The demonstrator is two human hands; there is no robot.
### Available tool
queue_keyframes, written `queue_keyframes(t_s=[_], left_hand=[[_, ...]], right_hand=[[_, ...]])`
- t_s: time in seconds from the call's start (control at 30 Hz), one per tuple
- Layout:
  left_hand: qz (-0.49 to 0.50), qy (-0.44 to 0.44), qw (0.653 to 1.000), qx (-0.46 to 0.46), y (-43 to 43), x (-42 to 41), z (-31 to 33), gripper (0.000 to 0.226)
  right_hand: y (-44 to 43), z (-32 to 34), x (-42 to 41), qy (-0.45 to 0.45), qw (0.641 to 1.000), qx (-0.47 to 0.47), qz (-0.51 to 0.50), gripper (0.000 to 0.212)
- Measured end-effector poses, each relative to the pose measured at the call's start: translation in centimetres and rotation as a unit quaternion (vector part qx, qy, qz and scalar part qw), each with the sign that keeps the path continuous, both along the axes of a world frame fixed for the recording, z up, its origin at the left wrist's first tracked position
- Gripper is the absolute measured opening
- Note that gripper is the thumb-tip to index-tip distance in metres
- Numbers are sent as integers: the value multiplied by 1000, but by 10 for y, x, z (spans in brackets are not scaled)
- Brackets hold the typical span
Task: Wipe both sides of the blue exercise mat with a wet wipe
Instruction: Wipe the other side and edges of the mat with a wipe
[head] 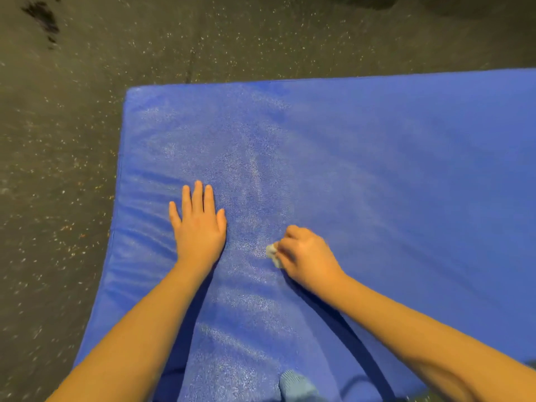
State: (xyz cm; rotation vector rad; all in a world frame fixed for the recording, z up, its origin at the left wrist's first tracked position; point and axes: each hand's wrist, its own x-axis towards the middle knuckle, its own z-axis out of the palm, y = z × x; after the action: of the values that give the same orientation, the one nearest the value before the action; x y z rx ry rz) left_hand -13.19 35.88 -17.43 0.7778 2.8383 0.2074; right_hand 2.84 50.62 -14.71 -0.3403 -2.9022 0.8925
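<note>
- Head view: the blue exercise mat (377,169) lies flat on a dark speckled floor (58,140), filling the right and near part of the scene, with its far-left corner in sight.
- The left hand (200,224) lies flat on the mat near its left end, palm down, fingers straight and together, pressing on the surface.
- The right hand (307,256) is just to the right of it, fingers curled round a small crumpled wet wipe (272,253), which it holds against the mat.
- A pale, damp-looking sheen runs in streaks from far to near between and around the hands. The mat's right part looks matte, so I judge that only the left portion of this face has been wiped.
- The underside is hidden, so I cannot tell whether it has been done.
- The mat's short left edge runs far to near. The mat runs off the right edge, so its long axis probably lies left to right.
- A bit of blue-grey fabric (295,387) shows at the near edge.
</note>
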Motion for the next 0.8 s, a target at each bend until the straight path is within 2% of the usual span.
queue_keyframes(t_s=[0.07, 0.13, 0.17, 0.23, 0.3, 0.37, 0.47, 0.5, 0.57, 0.63, 0.7, 0.8], left_hand=[[-14, -25, 999, -43, 1, -1, 8, 58], [-44, -50, 993, -99, 0, 1, 19, 64], [-73, -56, 987, -130, -2, 4, 26, 66], [-158, -73, 966, -190, -12, 13, 40, 69], [-252, -98, 930, -250, -27, 25, 56, 69], [-324, -132, 888, -299, -42, 39, 75, 70], [-378, -199, 838, -340, -58, 60, 108, 69], [-391, -213, 825, -348, -62, 67, 118, 69], [-403, -237, 807, -361, -71, 77, 135, 70], [-393, -259, 802, -369, -76, 85, 145, 72], [-379, -260, 811, -362, -79, 92, 148, 73], [-352, -249, 845, -316, -83, 102, 146, 81]], right_hand=[[-16, 8, 22, -35, 993, -55, 95, 22], [-16, 14, 36, -70, 985, -64, 145, 21], [-10, 15, 37, -72, 987, -50, 134, 22], [1, 11, 36, -63, 997, -18, 46, 25], [1, 10, 35, -51, 998, -3, -37, 26], [-18, 16, 42, -69, 997, -34, -27, 29], [-43, 38, 63, -105, 986, -109, 68, 33], [-42, 42, 68, -118, 984, -111, 76, 31], [-30, 42, 72, -141, 987, -71, 26, 28], [-20, 38, 75, -145, 987, -25, -70, 27], [-32, 41, 80, -123, 985, -46, -109, 23], [-60, 53, 103, -115, 986, -122, -11, 17]])
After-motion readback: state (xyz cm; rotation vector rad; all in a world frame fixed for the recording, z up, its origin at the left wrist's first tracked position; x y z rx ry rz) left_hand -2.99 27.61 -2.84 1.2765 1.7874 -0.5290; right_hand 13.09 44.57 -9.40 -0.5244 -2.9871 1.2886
